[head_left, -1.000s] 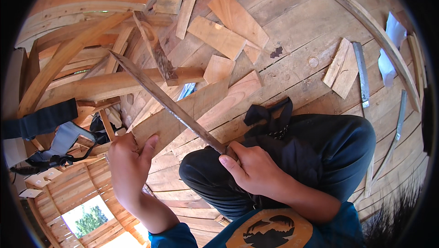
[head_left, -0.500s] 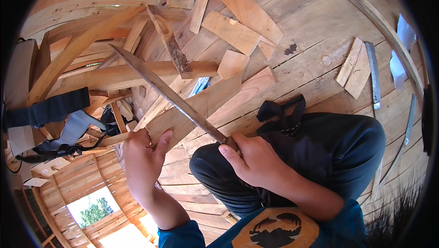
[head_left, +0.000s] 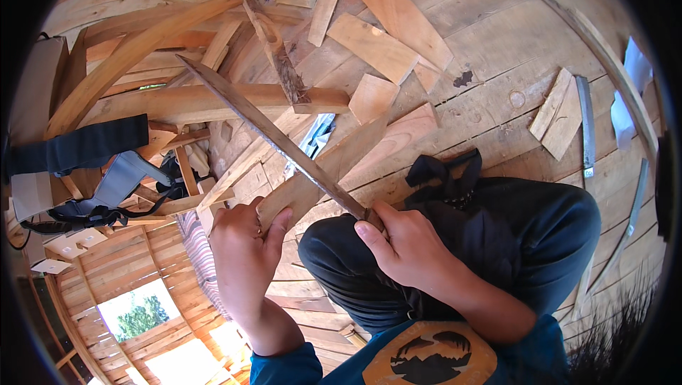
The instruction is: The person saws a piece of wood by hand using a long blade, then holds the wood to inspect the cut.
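My right hand is closed round the handle of a long machete, whose worn, dark blade slants up and to the left. Near the middle of the view, my left hand grips the near end of a flat wooden board between thumb and fingers. The board slopes away to the upper right, and the blade passes over it; whether they touch I cannot tell. Beyond the blade, a blue and white packet lies partly hidden.
Offcuts of wood lie scattered over the plank floor. Thick beams stand at the left, by black straps. Metal strips lie on the right, near my folded legs. A window opening shows lower left.
My left hand and the near end of the board have shifted right. More of the blue and white packet shows beside the blade. Both hands keep their hold.
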Tool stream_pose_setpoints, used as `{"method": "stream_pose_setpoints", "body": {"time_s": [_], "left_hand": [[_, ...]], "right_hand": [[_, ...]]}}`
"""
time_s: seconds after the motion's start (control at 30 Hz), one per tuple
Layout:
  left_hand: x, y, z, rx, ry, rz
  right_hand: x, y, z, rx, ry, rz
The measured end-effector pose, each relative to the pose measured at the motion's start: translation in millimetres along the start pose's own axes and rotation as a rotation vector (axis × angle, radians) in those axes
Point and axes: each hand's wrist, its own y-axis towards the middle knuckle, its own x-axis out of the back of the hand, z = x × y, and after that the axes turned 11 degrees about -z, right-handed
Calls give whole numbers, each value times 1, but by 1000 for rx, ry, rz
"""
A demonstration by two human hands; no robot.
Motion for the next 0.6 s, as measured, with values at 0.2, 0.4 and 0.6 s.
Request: {"method": "stream_pose_setpoints", "body": {"time_s": [0.2, 0.4, 0.6], "left_hand": [[1, -6, -5, -48, 51, 10], [2, -5, -7, -63, 66, 8], [1, -7, -6, -56, 57, 3]], "right_hand": [[-1, -8, 2, -22, 3, 10], [3, -8, 6, -14, 6, 5], [3, -10, 5, 6, -60, 20]]}}
